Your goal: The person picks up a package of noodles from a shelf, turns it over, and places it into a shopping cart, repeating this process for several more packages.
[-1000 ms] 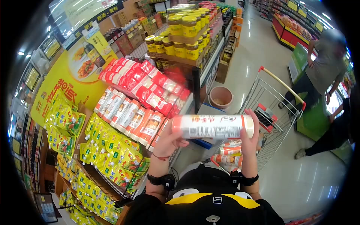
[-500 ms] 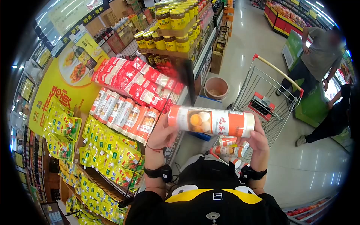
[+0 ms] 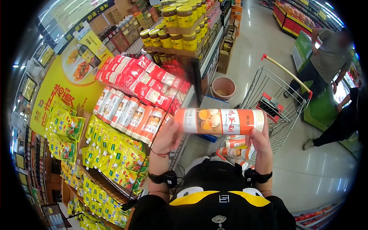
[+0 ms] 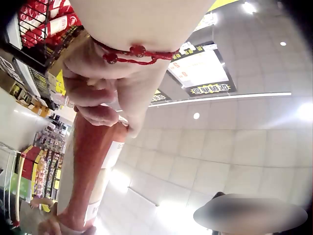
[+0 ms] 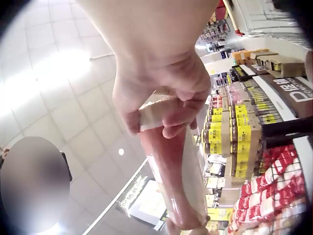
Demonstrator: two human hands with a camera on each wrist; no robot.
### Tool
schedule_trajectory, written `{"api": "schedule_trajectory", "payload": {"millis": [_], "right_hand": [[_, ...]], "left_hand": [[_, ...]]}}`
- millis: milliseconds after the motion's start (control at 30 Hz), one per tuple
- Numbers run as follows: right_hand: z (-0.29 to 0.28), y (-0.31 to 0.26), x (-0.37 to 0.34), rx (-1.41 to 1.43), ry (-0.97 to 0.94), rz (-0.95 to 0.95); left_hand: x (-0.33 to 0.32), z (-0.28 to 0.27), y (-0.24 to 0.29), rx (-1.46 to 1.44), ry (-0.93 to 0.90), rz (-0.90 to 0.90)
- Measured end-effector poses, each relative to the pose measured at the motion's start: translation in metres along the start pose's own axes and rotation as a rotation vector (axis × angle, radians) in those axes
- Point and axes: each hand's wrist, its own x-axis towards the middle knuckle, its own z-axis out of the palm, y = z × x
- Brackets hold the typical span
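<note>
A cylindrical pack of egg noodles point(image 3: 220, 122), orange and white with eggs pictured on its side, lies level between my two hands in front of my chest. My left hand point(image 3: 167, 137) grips its left end, and in the left wrist view the fingers and thumb of that hand point(image 4: 105, 100) wrap the orange end. At the other end, my right hand point(image 3: 261, 138) holds the cream-coloured tip. The right wrist view shows the thumb and curled fingers of that hand point(image 5: 164, 105) around this tip. The printed front with the egg picture faces up towards my head.
To the left, a wire-edged display holds similar noodle packs point(image 3: 126, 117), red-and-white packs point(image 3: 140, 82) and yellow-green pouches point(image 3: 115, 153). Yellow-lidded jars point(image 3: 178, 19) are stacked beyond. A shopping cart point(image 3: 276, 92) with several noodle packs stands at right, near a pink bucket point(image 3: 223, 88) and two people.
The pack has been turned about its length: its text-covered back showed earlier, and now the egg picture does. Both hands still hold its ends.
</note>
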Motion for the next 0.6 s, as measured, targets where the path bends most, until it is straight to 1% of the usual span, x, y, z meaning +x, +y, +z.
{"api": "schedule_trajectory", "payload": {"millis": [100,267,300,367,433,467,500,533,567,600], "right_hand": [[-0.006,0.008,-0.004,0.015,-0.005,-0.006],[-0.006,0.015,-0.007,0.09,0.079,-0.06],[-0.007,0.015,-0.007,0.103,0.094,-0.068],[-0.01,0.03,0.005,0.144,0.269,-0.265],[-0.013,0.021,0.023,0.259,0.284,-0.298],[-0.013,0.012,0.033,0.28,0.252,-0.296],[-0.014,0.002,0.044,0.301,0.222,-0.295],[-0.018,-0.005,0.056,0.34,0.214,-0.266],[-0.013,-0.016,0.066,0.247,0.244,-0.259],[-0.003,-0.029,0.075,0.13,0.24,-0.251]], "left_hand": [[-0.003,0.001,0.001,-0.027,-0.041,0.034],[-0.005,0.006,0.001,-0.028,-0.099,0.084],[-0.003,0.001,-0.003,-0.054,-0.21,0.08],[0.003,-0.012,-0.012,-0.102,-0.436,0.069],[0.004,0.006,-0.021,-0.283,-0.427,-0.098],[0.005,0.014,-0.027,-0.371,-0.423,-0.187],[0.019,-0.001,-0.048,-0.352,-0.61,-0.145],[0.025,0.012,-0.05,-0.309,-0.595,-0.232],[0.029,0.03,-0.052,-0.267,-0.578,-0.316],[0.032,0.051,-0.052,-0.177,-0.558,-0.23]]}}
